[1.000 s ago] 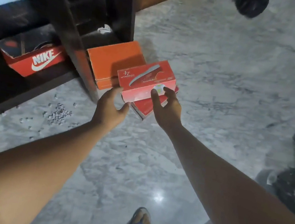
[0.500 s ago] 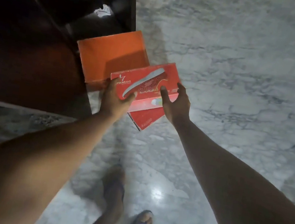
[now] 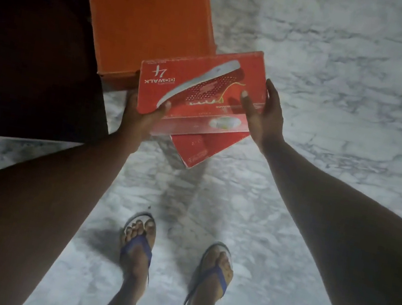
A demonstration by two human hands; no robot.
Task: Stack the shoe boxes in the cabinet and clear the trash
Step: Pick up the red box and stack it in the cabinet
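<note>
Left hand (image 3: 139,115): curled round the near left corner of the red shoe box (image 3: 199,91), thumb on the lid, fingers hidden beneath
Right hand (image 3: 264,115): clasps the right end of the same box, thumb on the lid, fingers wrapped round the far side
Red shoe box: carried between both hands, lid tilted toward the camera
Second red box (image 3: 197,149): lower down, partly hidden under the held one; I cannot tell whether they touch
Orange box (image 3: 147,37): just beyond, closed, against the dark cabinet (image 3: 37,58)
Floor (image 3: 332,121): pale marble, with sandalled feet (image 3: 137,245) nearest the viewer
Risk: both thumbs press only the lid, so if the hidden fingers miss the base and the lid is loose, the base could drop out; the cabinet is dark and its shelves are out of view, so a corner may strike the frame
</note>
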